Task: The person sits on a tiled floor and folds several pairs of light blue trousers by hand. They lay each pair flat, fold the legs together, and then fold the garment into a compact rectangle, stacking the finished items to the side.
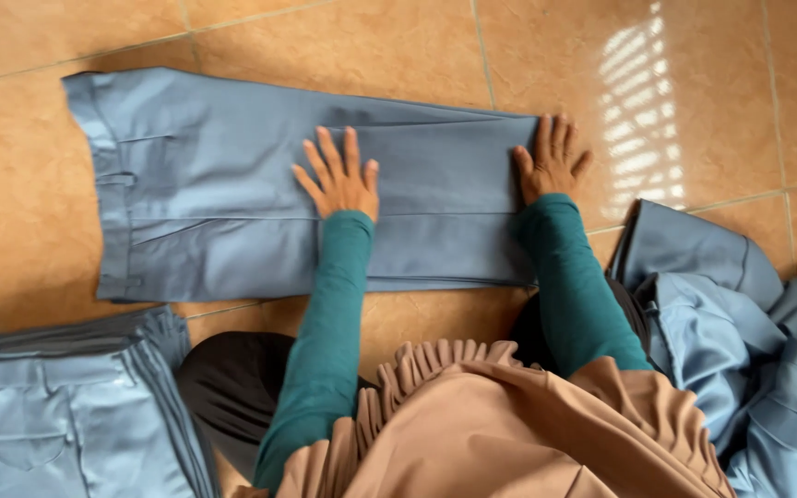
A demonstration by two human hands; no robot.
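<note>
Both hands lie flat, fingers spread wide, holding nothing, on grey-blue trousers (232,194) spread on the tiled floor (371,37): left hand (341,180) mid-leg, right hand (553,161) at the folded end. Folded stack (66,406) below-left; loose pile (749,332) right.

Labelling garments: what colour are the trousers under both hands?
Plain grey-blue trousers, no pattern; head view.

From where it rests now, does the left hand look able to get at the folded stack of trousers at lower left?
Probably yes: the left hand lies flat on the spread trousers, and only bare floor tile separates it from the folded stack.
</note>
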